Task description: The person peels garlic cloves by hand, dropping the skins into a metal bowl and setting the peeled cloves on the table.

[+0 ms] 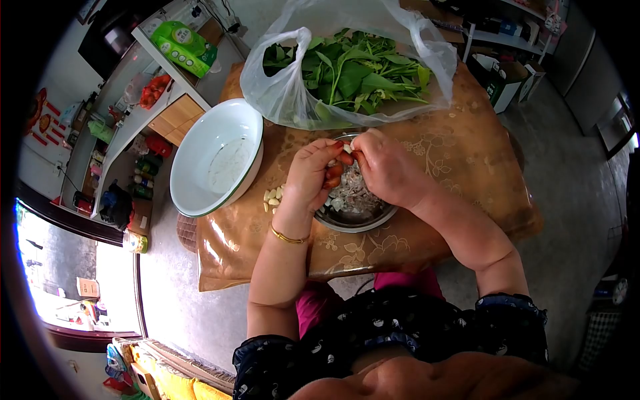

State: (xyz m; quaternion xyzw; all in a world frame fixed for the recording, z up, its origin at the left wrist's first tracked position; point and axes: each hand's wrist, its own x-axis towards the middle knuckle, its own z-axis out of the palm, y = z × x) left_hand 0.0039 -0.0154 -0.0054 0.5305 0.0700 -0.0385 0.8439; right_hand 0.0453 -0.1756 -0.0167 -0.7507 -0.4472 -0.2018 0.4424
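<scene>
Over a metal bowl (360,228), my left hand (315,172) and my right hand (389,168) meet, fingertips nearly touching. Pinched between them is a small whitish garlic clove (347,148), partly hidden by the fingers. My left fingers are curled, and their tips look reddish. The right hand is closed too, with thumb and forefinger at the clove. Papery garlic skins (357,193) and some bulb pieces fill much of the bowl. Several peeled garlic cloves (272,196) lie on the table just left of my left wrist.
A white enamel basin (187,180) stands on the table's left side. At the back, an open plastic bag (280,100) holds leafy greens (360,70). A brown patterned cloth (460,153) covers the table. Shelves (143,97) with household goods stand to the left.
</scene>
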